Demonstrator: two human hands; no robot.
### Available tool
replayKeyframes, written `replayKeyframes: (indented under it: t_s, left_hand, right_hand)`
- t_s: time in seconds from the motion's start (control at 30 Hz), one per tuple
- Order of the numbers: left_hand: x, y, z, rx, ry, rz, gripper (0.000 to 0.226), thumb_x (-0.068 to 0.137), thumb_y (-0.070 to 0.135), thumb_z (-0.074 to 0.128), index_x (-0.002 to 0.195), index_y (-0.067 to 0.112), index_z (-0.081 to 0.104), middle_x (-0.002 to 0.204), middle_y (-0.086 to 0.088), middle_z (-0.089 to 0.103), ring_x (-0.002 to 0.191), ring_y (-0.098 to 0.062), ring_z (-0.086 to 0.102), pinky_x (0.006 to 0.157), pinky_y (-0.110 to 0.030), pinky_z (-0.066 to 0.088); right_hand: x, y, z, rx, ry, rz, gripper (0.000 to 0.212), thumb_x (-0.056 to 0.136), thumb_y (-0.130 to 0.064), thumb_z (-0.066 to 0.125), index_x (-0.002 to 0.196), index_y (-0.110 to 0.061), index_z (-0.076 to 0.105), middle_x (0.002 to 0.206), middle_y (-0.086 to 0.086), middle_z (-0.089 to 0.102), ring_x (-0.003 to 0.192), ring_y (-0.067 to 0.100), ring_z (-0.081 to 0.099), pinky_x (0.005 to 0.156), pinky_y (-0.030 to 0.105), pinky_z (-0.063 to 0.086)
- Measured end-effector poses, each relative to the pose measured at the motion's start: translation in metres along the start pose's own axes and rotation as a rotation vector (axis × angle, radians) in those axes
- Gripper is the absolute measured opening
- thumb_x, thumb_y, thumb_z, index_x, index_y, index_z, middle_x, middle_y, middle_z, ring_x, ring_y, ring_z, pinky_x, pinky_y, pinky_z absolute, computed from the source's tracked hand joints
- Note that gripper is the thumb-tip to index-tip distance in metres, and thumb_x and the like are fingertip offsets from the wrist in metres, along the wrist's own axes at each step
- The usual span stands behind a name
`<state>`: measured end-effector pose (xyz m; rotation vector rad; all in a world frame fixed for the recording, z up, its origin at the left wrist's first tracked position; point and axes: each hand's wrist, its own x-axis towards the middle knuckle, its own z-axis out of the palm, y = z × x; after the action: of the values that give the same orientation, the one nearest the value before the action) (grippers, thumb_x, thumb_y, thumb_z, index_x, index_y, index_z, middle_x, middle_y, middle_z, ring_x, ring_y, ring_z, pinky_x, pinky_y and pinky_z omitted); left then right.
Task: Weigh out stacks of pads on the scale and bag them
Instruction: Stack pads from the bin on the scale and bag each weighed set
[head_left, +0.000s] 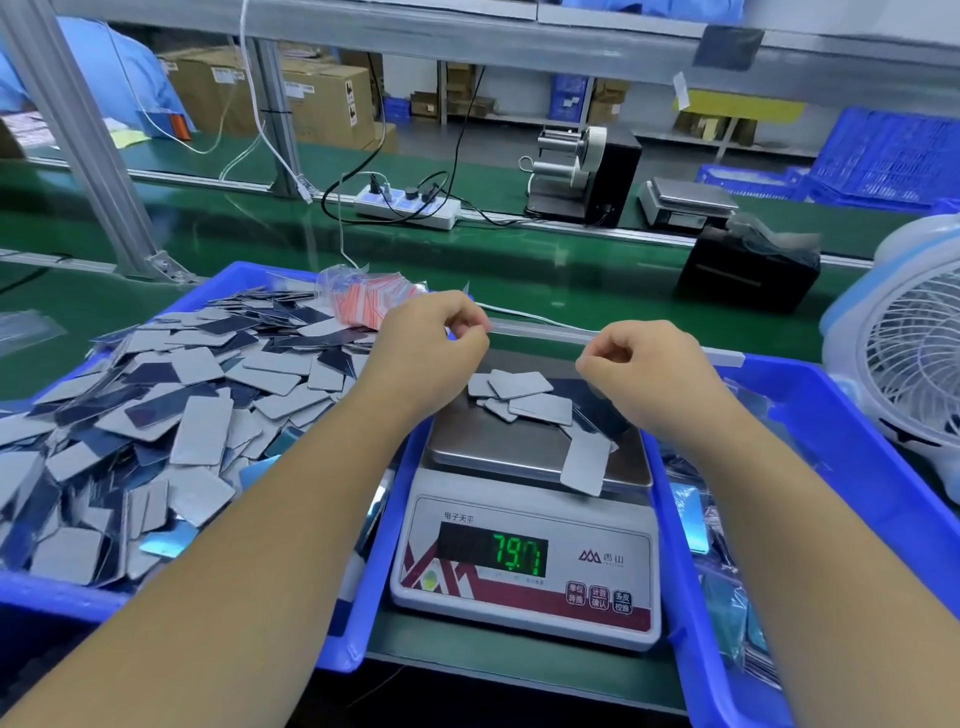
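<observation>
Scale (524, 561) at the near edge of the green bench (597, 280), wedged between two blue bins; green digits on its display (511, 555) read about 79, last figure blurred. Grey pads (524, 397) lie loose on the steel weighing pan (498, 447) — a small overlapping cluster toward the pan's far side, one more pad (584, 462) hanging over the pan's right near edge.

Left hand (431, 343) above the pan's far left corner, fingers curled, thumb and forefinger pinched on the top edge of a clear plastic bag (535, 332). Right hand (649, 369) above the far right corner, fingers likewise curled and pinching the same edge. The bag's rim stretches taut between the two hands; its body is nearly see-through, and the pads on the pan show below it. Whether anything is inside the bag — cannot tell.

Left bin (358, 623) heaped with grey and dark blue pads (171, 405), a packet of red-and-white slips (371, 301) at its far edge. Right bin (831, 415) holds shiny bagged items along its left wall, only partly seen.

Far side of the bench: white power strip (408, 205) with black cables, label dispenser (584, 166), second scale (685, 205), black box (748, 275). White fan (914, 353) at the right edge. Blue crates (883, 156) and cardboard cartons (311, 98) behind.
</observation>
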<state>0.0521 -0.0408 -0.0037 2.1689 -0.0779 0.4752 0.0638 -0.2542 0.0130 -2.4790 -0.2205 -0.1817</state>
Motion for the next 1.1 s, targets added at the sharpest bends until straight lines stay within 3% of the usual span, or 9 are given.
replayKeyframes:
  t_s: [0.37, 0.5, 0.6, 0.77, 0.87, 0.97, 1.1]
  left_hand:
    - [0.002, -0.004, -0.003, 0.014, -0.022, -0.086, 0.023, 0.089, 0.013, 0.053, 0.082, 0.030, 0.067, 0.068, 0.009, 0.054, 0.056, -0.001, 0.046, 0.050, -0.010, 0.038]
    - [0.006, -0.010, -0.010, 0.057, -0.046, -0.180, 0.021, 0.090, 0.013, 0.052, 0.094, 0.028, 0.065, 0.075, 0.010, 0.056, 0.066, -0.004, 0.051, 0.056, -0.018, 0.037]
    - [0.006, -0.011, -0.012, 0.055, -0.049, -0.182, 0.020, 0.091, 0.014, 0.053, 0.096, 0.029, 0.065, 0.078, 0.010, 0.058, 0.069, -0.004, 0.052, 0.058, -0.017, 0.037]
    - [0.000, -0.007, -0.004, 0.079, -0.133, -0.009, 0.016, 0.091, 0.022, 0.059, 0.100, 0.033, 0.066, 0.092, 0.014, 0.059, 0.080, -0.002, 0.054, 0.068, -0.015, 0.039]
    - [-0.003, -0.005, 0.002, 0.104, -0.258, 0.213, 0.020, 0.093, 0.026, 0.065, 0.109, 0.032, 0.074, 0.111, 0.019, 0.063, 0.101, 0.003, 0.054, 0.087, -0.008, 0.035]
    - [-0.005, -0.002, 0.012, 0.193, -0.358, 0.356, 0.021, 0.093, 0.028, 0.067, 0.112, 0.030, 0.076, 0.124, 0.016, 0.065, 0.117, -0.003, 0.050, 0.102, -0.020, 0.035]
    - [-0.006, -0.002, 0.022, 0.250, -0.407, 0.402, 0.018, 0.093, 0.028, 0.068, 0.108, 0.029, 0.078, 0.119, 0.015, 0.068, 0.107, -0.004, 0.051, 0.098, -0.027, 0.039]
  right_hand:
    - [-0.001, -0.001, -0.001, -0.016, -0.004, -0.020, 0.017, 0.084, -0.026, 0.060, 0.068, -0.027, 0.067, 0.065, -0.022, 0.065, 0.062, 0.002, 0.057, 0.052, 0.019, 0.039]
    - [-0.001, 0.000, 0.000, -0.017, -0.008, -0.029, 0.015, 0.084, -0.028, 0.061, 0.070, -0.028, 0.067, 0.065, -0.027, 0.062, 0.063, -0.009, 0.054, 0.045, 0.011, 0.034]
    - [-0.002, 0.002, 0.000, -0.008, -0.017, -0.026, 0.015, 0.085, -0.029, 0.061, 0.071, -0.028, 0.067, 0.065, -0.027, 0.062, 0.060, -0.004, 0.055, 0.046, 0.012, 0.035]
    - [-0.005, -0.005, -0.012, 0.005, -0.052, -0.056, 0.015, 0.084, -0.022, 0.063, 0.071, -0.027, 0.068, 0.064, -0.017, 0.066, 0.056, -0.003, 0.055, 0.049, 0.013, 0.040]
    - [-0.013, -0.016, -0.031, -0.222, -0.255, -0.177, 0.006, 0.079, -0.032, 0.070, 0.076, -0.033, 0.065, 0.074, -0.017, 0.066, 0.068, -0.002, 0.058, 0.054, 0.013, 0.042]
    - [-0.028, -0.026, -0.035, -0.459, -0.478, -0.219, 0.034, 0.067, -0.058, 0.075, 0.084, -0.035, 0.057, 0.085, -0.018, 0.060, 0.077, -0.003, 0.054, 0.064, 0.023, 0.046]
    - [-0.040, -0.033, -0.020, -0.585, -0.585, -0.237, 0.055, 0.060, -0.070, 0.076, 0.080, -0.028, 0.047, 0.085, -0.012, 0.056, 0.074, 0.003, 0.048, 0.059, 0.029, 0.041]
